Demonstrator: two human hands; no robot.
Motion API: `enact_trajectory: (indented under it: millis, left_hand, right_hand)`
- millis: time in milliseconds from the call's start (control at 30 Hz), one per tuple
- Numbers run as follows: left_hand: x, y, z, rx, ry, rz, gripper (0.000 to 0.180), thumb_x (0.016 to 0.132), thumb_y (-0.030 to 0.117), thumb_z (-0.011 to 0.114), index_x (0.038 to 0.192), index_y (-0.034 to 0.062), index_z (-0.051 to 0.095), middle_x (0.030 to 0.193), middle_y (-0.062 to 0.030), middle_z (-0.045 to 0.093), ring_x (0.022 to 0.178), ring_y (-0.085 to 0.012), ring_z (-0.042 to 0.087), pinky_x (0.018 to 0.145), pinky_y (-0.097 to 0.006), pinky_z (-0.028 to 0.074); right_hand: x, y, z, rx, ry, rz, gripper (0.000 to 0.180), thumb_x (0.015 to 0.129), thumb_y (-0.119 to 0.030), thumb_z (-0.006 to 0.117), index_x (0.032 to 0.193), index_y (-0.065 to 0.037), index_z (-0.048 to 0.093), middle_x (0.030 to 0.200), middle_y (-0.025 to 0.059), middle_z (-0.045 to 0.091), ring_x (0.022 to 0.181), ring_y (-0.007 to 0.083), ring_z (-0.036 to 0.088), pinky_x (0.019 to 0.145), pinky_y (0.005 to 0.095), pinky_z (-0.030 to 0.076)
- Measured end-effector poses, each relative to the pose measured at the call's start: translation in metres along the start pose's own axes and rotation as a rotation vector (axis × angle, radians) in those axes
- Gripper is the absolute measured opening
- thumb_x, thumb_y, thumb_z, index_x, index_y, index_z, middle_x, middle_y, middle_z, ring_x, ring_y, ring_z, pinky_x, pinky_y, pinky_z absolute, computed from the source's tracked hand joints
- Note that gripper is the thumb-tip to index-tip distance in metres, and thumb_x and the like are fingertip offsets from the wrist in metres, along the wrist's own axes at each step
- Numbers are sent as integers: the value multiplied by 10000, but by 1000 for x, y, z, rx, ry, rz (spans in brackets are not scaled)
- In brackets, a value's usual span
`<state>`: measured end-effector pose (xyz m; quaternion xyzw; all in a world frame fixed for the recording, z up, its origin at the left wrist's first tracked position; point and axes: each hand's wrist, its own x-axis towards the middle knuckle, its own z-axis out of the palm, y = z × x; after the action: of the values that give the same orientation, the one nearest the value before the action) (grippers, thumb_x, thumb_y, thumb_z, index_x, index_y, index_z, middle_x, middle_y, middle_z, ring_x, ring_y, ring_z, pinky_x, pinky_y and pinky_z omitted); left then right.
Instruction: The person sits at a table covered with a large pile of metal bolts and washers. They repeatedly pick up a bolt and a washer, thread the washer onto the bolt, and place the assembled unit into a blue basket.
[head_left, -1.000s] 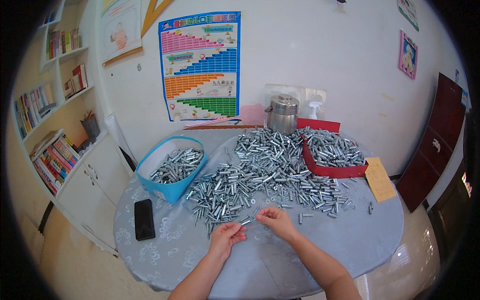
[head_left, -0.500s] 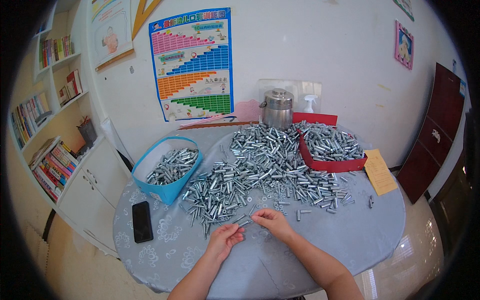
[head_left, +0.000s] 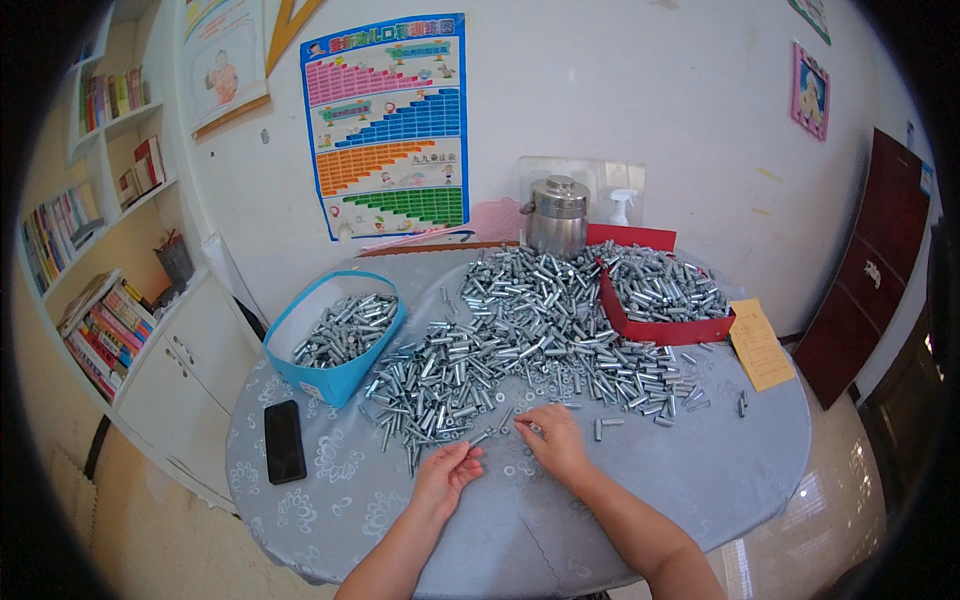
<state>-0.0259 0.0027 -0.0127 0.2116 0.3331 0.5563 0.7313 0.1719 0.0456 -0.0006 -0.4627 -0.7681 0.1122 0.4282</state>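
Note:
My left hand (head_left: 447,480) is closed at the near edge of a heap of metal parts, pinching a slim silver bolt (head_left: 481,437) between thumb and fingertips. Just to its right, my right hand (head_left: 556,440) has its fingertips drawn together around a small metal piece, perhaps a washer or nut; the fingers partly hide it. Some loose washers (head_left: 510,470) lie on the cloth between the hands. Beyond them spreads the big pile of silver bolts and metal sleeves (head_left: 500,340).
A blue-rimmed box (head_left: 332,384) of metal parts stands left, with a black phone (head_left: 285,443) nearer me. On the right are a red box (head_left: 665,331), also filled, and a yellow paper (head_left: 761,345). A steel canister (head_left: 557,220) stands behind the pile on the grey tablecloth (head_left: 690,480).
My right hand has drawn slightly right, away from the bolt, and its fingers now pinch a small piece. My left hand keeps the bolt, nearly in place.

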Motion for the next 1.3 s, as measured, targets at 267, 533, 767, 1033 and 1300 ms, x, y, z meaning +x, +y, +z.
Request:
enact_trajectory:
  millis: [267, 533, 767, 1033, 1300]
  left_hand:
    - [-1, 0, 3, 20, 9, 31, 118, 832, 97, 535, 902, 3, 546, 849, -135, 612, 642, -148, 599, 614, -267, 524]
    - [1, 4, -3, -64, -52, 44, 105, 827, 81, 538, 900, 7, 545, 854, -151, 608, 640, -150, 600, 612, -271, 527]
    - [-1, 4, 1, 42, -25, 36, 94, 814, 77, 554, 868, -1, 557, 842, -153, 612, 624, -151, 601, 595, -266, 527]
    - [-2, 3, 2, 108, -1, 31, 108, 803, 89, 575, 865, 2, 560, 814, -145, 616, 609, -149, 599, 571, -258, 524]
    - [-8, 1, 14, 273, -51, 73, 114, 809, 92, 569, 872, -2, 555, 815, -144, 615, 613, -153, 597, 560, -253, 520]
  right_hand:
    - [1, -3, 12, -240, -50, -125, 184, 688, -234, 657, 814, -100, 645, 796, 68, 598, 763, 246, 531, 716, 350, 397]
    - [-3, -9, 1, 148, -115, 153, 176, 699, -199, 667, 830, -85, 640, 830, 53, 601, 777, 192, 542, 727, 300, 394]
    - [-4, -12, -3, 656, -116, 266, 205, 746, -144, 652, 937, -75, 624, 875, -2, 606, 841, 97, 534, 757, 246, 391]
    - [-4, -22, -7, 606, -149, 119, 191, 743, -95, 643, 930, -62, 619, 927, 36, 595, 833, 113, 536, 743, 237, 409]
    - [-8, -10, -7, 396, -430, 433, 252, 852, -247, 524, 871, -12, 613, 743, 67, 592, 673, 131, 540, 632, 240, 439]
